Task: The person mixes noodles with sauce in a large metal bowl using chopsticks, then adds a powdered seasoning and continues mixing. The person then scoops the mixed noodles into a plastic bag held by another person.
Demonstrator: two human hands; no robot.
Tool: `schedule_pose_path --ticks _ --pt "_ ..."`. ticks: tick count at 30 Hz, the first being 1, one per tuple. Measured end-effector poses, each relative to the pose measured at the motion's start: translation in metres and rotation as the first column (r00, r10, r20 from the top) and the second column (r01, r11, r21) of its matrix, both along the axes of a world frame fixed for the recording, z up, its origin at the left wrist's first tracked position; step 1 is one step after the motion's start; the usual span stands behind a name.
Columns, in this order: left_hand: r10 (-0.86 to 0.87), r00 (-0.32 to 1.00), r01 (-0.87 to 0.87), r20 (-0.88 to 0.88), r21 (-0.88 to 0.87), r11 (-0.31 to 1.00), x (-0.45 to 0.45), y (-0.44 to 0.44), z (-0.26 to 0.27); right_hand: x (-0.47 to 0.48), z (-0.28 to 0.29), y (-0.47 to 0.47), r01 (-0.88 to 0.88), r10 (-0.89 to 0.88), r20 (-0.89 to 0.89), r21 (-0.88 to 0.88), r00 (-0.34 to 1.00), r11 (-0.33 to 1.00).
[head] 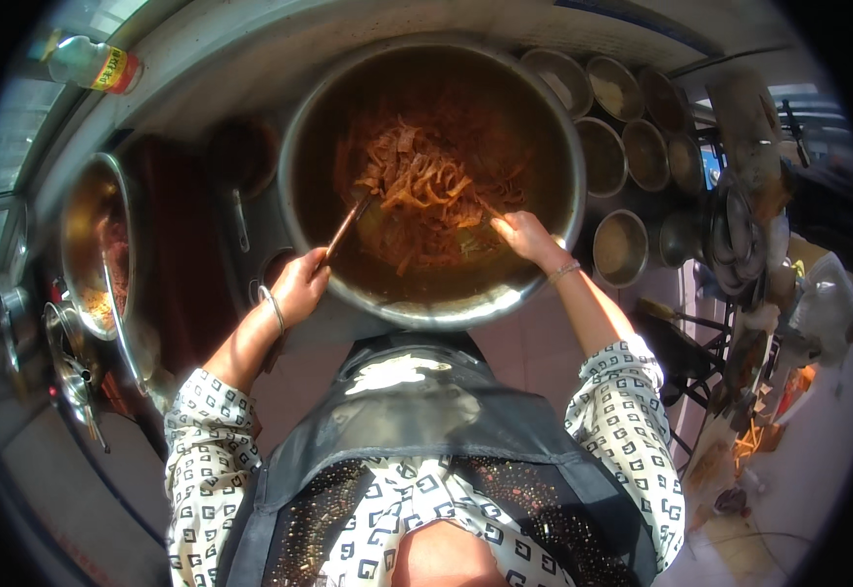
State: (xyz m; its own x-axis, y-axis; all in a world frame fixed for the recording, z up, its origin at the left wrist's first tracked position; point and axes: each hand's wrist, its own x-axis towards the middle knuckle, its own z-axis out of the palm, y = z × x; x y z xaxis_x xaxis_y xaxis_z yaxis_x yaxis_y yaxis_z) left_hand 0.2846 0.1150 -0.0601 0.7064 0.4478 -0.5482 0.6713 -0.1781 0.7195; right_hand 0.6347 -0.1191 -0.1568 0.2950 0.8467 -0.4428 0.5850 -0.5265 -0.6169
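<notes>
A wide metal basin (426, 321) stands right in front of me, with brown strips of food (426, 176) heaped in dark, oily liquid. My left hand (300, 282) grips the handle of a utensil (344, 233) that slants over the near left rim into the heap; its far end is hidden by the food. Above the basin's right side, my right hand (529, 236) holds a thin stick-like utensil (486, 208), perhaps chopsticks, whose tip reaches the strips. Both utensils meet the heap from opposite sides.
Several metal bowls (621, 248) with contents stand to the right. On the left are a large bowl (127, 242) with a ladle (114, 293) in it, and a dark pan (243, 158). A labelled bottle (96, 64) lies at upper left. Cluttered table (712, 469) at far right.
</notes>
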Motion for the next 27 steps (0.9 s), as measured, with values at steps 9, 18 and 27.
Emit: schedule_pose_path --ticks 9,18,27 --pt "0.250 0.946 -0.189 0.205 -0.276 0.942 0.022 0.012 0.013 -0.011 0.023 0.016 0.246 -0.247 -0.079 -0.016 0.966 0.969" --pt "-0.362 0.876 0.400 -0.318 0.064 0.914 0.000 0.045 0.015 0.025 0.080 -0.055 -0.068 0.162 0.270 -0.326 0.949 0.943" --pt "-0.222 0.971 0.222 -0.085 -0.004 0.975 -0.007 -0.019 0.008 -0.026 0.030 -0.020 0.017 -0.005 0.099 -0.126 0.995 0.992"
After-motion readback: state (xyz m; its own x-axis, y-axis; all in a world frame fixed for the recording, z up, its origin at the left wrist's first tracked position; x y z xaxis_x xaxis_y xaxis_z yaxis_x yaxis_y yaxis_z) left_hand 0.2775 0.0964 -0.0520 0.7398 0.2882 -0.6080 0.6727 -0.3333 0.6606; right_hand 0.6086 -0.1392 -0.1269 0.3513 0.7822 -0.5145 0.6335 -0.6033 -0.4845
